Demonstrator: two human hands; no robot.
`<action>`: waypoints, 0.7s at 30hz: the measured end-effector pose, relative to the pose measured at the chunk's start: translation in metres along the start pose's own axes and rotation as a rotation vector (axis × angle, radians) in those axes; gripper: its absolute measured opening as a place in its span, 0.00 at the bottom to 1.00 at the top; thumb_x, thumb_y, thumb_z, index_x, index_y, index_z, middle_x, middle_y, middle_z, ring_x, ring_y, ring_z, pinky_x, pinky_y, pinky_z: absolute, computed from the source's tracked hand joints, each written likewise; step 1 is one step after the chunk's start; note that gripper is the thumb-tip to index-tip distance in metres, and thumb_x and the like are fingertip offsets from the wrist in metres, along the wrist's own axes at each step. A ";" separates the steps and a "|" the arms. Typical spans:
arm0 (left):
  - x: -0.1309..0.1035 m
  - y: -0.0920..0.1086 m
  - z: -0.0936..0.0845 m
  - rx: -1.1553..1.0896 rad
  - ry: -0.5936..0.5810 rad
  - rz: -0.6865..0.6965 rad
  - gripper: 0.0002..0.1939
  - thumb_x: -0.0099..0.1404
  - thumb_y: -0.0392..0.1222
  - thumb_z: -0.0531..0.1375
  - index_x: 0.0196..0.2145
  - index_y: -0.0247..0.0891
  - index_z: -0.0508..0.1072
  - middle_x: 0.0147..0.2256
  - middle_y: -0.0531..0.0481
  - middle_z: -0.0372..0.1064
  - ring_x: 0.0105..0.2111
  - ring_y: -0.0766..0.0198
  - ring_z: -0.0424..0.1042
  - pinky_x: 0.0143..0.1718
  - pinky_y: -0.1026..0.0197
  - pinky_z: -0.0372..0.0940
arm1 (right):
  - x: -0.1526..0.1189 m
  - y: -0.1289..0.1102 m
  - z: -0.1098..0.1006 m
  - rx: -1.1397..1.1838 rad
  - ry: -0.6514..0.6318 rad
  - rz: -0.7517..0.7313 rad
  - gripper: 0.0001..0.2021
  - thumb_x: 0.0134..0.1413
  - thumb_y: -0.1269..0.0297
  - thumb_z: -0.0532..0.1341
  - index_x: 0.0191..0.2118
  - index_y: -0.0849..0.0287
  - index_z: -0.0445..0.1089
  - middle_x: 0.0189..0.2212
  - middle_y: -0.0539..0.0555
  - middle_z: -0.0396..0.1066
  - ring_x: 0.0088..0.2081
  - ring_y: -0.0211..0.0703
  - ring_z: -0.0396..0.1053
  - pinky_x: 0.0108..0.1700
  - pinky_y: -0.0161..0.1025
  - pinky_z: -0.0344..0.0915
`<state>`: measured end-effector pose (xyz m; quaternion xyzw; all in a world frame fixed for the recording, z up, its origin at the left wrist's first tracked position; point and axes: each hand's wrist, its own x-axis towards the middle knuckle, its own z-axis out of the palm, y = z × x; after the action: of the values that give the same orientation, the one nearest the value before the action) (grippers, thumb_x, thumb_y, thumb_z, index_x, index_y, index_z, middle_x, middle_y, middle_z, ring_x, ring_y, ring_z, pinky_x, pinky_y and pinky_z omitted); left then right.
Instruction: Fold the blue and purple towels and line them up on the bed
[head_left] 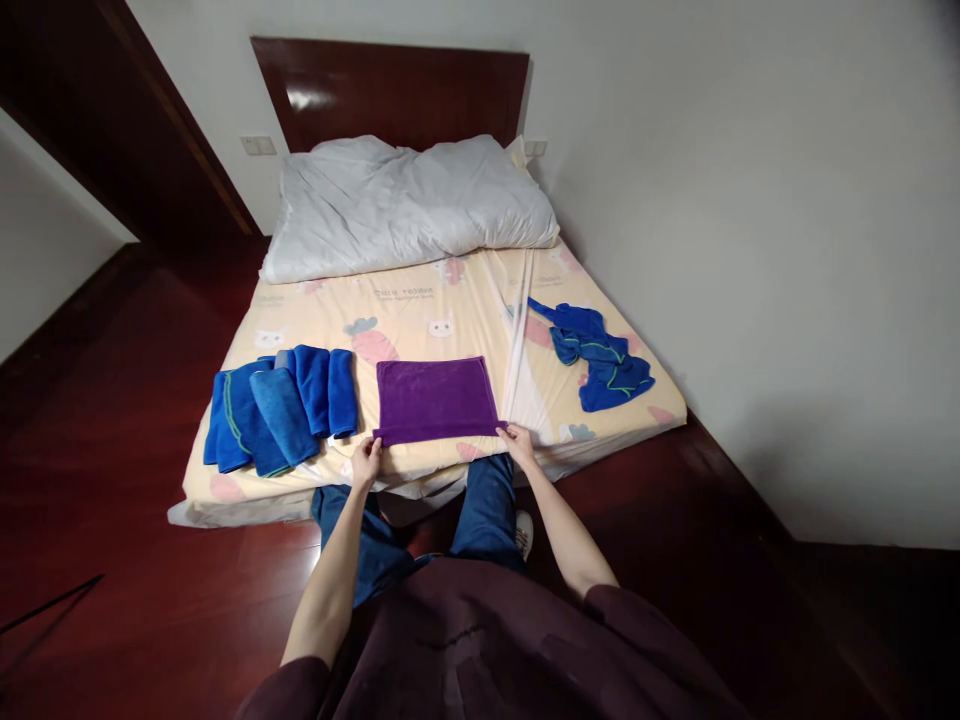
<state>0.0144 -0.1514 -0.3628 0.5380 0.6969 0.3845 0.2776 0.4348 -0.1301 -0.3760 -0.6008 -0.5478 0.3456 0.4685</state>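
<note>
A purple towel point(439, 395) lies flat on the bed, its near edge turned over in a narrow strip. My left hand point(367, 461) pinches the near left corner of that strip. At the near right corner, my right hand point(517, 442) grips the other end. Left of the towel sit several blue towels point(281, 415), folded or rolled and grouped close together. Farther right, a crumpled heap of blue cloth point(600, 355) with light green edging rests on the sheet.
The bed's patterned sheet point(315, 310) is cream with carrots and rabbits. A bunched white quilt point(412, 205) lies by the dark wooden headboard point(397, 90). My legs stand against the bed's near edge. A white wall point(750, 250) runs along the right; dark red floor point(135, 400) surrounds the bed.
</note>
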 end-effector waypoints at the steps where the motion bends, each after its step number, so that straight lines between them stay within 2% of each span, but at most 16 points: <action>1: 0.000 0.001 0.001 -0.007 0.012 -0.011 0.21 0.65 0.56 0.52 0.34 0.36 0.74 0.28 0.47 0.73 0.29 0.59 0.71 0.35 0.57 0.67 | 0.001 -0.001 0.001 0.000 0.011 0.005 0.17 0.51 0.50 0.60 0.20 0.56 0.63 0.18 0.49 0.64 0.22 0.41 0.63 0.26 0.36 0.63; 4: 0.001 0.003 0.002 -0.020 0.040 -0.036 0.22 0.64 0.57 0.54 0.36 0.35 0.74 0.29 0.46 0.73 0.31 0.58 0.72 0.36 0.58 0.67 | 0.004 -0.004 0.004 0.001 0.035 0.013 0.24 0.51 0.43 0.60 0.18 0.54 0.55 0.16 0.46 0.56 0.21 0.38 0.56 0.25 0.35 0.57; 8: 0.001 0.004 0.002 -0.032 0.043 -0.046 0.21 0.63 0.57 0.56 0.36 0.35 0.75 0.33 0.44 0.75 0.35 0.55 0.73 0.41 0.55 0.67 | 0.007 -0.004 0.008 -0.006 0.067 0.029 0.27 0.48 0.35 0.59 0.19 0.53 0.54 0.16 0.45 0.53 0.22 0.37 0.54 0.25 0.34 0.55; 17: 0.001 0.004 0.001 -0.061 0.036 -0.056 0.22 0.63 0.58 0.55 0.36 0.35 0.75 0.34 0.43 0.76 0.37 0.55 0.74 0.43 0.53 0.68 | 0.005 -0.003 0.008 -0.011 0.089 0.044 0.28 0.46 0.33 0.59 0.19 0.55 0.58 0.17 0.47 0.57 0.23 0.39 0.58 0.27 0.35 0.58; 21: 0.003 0.006 0.000 -0.063 0.018 -0.043 0.22 0.64 0.58 0.54 0.36 0.35 0.75 0.34 0.42 0.76 0.37 0.54 0.74 0.44 0.52 0.69 | 0.009 -0.005 0.009 -0.009 0.104 0.052 0.26 0.48 0.35 0.60 0.22 0.57 0.65 0.20 0.51 0.65 0.26 0.43 0.65 0.30 0.38 0.65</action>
<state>0.0173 -0.1478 -0.3577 0.5106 0.6982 0.4049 0.2964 0.4264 -0.1200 -0.3732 -0.6341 -0.5084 0.3237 0.4844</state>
